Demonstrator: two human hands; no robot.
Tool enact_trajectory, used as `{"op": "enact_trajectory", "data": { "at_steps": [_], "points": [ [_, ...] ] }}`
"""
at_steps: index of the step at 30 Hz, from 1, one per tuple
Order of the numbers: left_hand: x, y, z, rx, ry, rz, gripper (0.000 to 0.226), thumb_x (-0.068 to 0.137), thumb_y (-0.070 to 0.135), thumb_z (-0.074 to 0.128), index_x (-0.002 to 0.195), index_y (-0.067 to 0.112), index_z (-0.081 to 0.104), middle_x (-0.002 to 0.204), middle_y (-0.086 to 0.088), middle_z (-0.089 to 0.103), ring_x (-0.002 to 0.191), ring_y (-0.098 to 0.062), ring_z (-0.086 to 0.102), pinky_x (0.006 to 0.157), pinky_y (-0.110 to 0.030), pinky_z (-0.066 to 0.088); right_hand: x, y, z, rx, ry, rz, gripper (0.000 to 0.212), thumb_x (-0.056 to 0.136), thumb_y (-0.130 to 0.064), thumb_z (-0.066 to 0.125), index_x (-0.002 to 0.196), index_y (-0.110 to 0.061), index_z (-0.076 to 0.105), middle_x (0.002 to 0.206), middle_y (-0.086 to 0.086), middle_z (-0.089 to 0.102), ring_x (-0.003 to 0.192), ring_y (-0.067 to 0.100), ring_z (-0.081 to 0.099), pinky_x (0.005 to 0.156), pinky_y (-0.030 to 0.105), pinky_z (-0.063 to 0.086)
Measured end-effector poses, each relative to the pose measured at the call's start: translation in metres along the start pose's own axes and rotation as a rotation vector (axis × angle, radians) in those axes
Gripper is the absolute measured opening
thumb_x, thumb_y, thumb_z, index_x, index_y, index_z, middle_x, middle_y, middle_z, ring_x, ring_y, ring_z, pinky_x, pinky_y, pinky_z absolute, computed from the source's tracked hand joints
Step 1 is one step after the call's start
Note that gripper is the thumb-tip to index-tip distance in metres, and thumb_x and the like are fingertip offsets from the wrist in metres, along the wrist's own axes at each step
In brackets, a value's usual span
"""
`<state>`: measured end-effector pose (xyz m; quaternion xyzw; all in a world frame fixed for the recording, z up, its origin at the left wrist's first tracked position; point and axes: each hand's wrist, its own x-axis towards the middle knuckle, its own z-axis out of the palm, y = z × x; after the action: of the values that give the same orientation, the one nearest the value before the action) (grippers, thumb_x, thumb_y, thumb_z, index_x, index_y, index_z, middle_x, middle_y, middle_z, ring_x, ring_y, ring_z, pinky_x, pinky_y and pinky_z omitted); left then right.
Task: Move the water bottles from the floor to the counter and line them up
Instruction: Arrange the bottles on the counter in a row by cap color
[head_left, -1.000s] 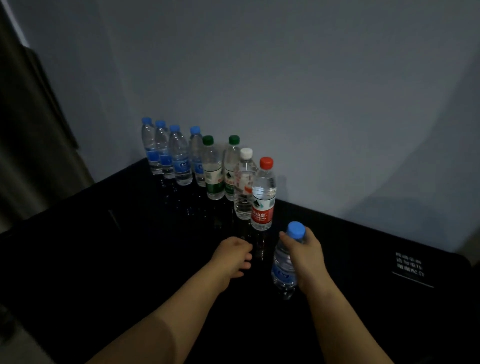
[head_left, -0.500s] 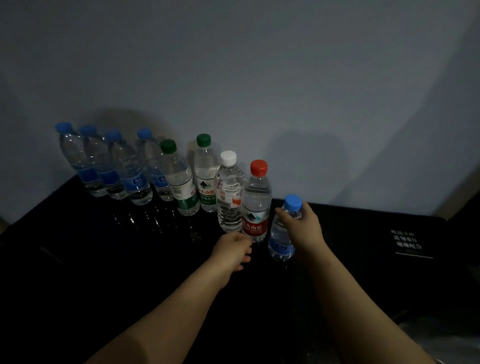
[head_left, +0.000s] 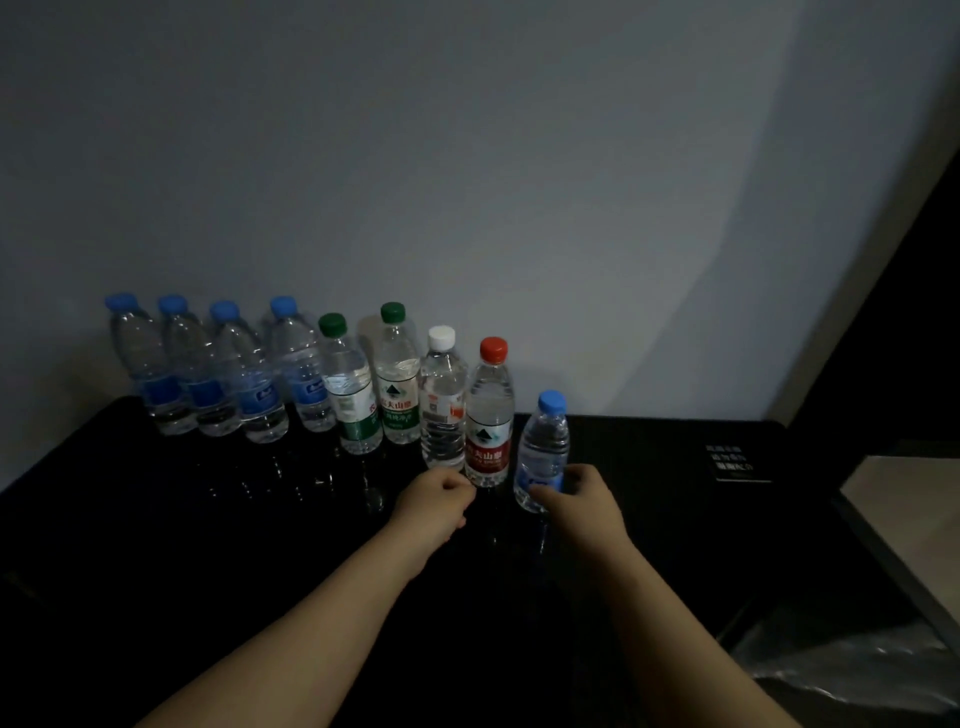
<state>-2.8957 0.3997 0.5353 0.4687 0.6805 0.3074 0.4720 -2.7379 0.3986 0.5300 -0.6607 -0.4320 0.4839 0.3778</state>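
Several water bottles stand in a row on the black counter (head_left: 156, 545) along the wall: blue-capped ones at the left (head_left: 156, 374), two green-capped bottles (head_left: 353, 395), a white-capped bottle (head_left: 441, 410) and a red-capped bottle (head_left: 488, 415). A small blue-capped bottle (head_left: 545, 441) stands upright at the row's right end, just right of the red-capped one. My right hand (head_left: 582, 504) grips its lower body. My left hand (head_left: 436, 499) is a loose fist on the counter in front of the white-capped and red-capped bottles, holding nothing.
A grey wall rises directly behind the row. A small sign with white text (head_left: 735, 462) lies on the counter at the right. Beyond the counter's right edge is a clear plastic bag (head_left: 857, 670) and a pale floor (head_left: 904, 488).
My right hand has slid down from the small bottle's cap to its lower body, and the bottle now stands beside the red-capped one. The view has swung right. My left hand stays fisted.
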Motion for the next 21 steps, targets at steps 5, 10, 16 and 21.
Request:
{"op": "enact_trajectory", "data": {
  "at_steps": [5,10,16,21],
  "points": [
    [-0.038,-0.014,-0.007,0.181,0.017,0.101,0.013,0.091,0.021,0.054,0.080,0.027,0.056,0.089,0.002,0.061,0.083,-0.017,0.060,0.069,-0.025,0.045,-0.043,0.007,-0.005,-0.166,0.030,-0.073,0.044,0.084,-0.019,0.066,0.123,-0.018,0.046,0.128,0.009,0.048,0.083,0.009,0.056,0.059,0.017,0.045],
    [-0.076,-0.031,-0.031,0.288,0.053,0.154,0.010,0.090,0.016,0.052,0.095,0.024,0.057,0.091,0.007,0.056,0.089,-0.013,0.056,0.077,-0.023,0.042,-0.084,0.003,0.009,-0.203,-0.036,-0.121,0.029,0.085,-0.015,0.063,0.110,-0.021,0.048,0.121,0.008,0.054,0.085,0.010,0.059,0.062,0.018,0.047],
    [-0.100,-0.053,-0.078,0.334,0.092,0.170,0.014,0.091,0.020,0.053,0.103,0.023,0.059,0.101,0.006,0.058,0.093,-0.013,0.057,0.078,-0.023,0.042,-0.123,-0.009,0.050,-0.302,-0.093,-0.185,0.030,0.084,-0.017,0.065,0.111,-0.018,0.052,0.109,0.003,0.054,0.086,0.011,0.059,0.073,0.025,0.053],
    [-0.106,-0.079,-0.143,0.383,0.114,0.190,0.020,0.091,0.021,0.054,0.111,0.021,0.059,0.113,0.004,0.060,0.099,-0.014,0.059,0.085,-0.026,0.047,-0.144,-0.022,0.110,-0.374,-0.163,-0.198,0.036,0.084,-0.020,0.066,0.117,-0.018,0.053,0.120,0.005,0.055,0.097,0.017,0.062,0.084,0.032,0.056]
  ]
}}
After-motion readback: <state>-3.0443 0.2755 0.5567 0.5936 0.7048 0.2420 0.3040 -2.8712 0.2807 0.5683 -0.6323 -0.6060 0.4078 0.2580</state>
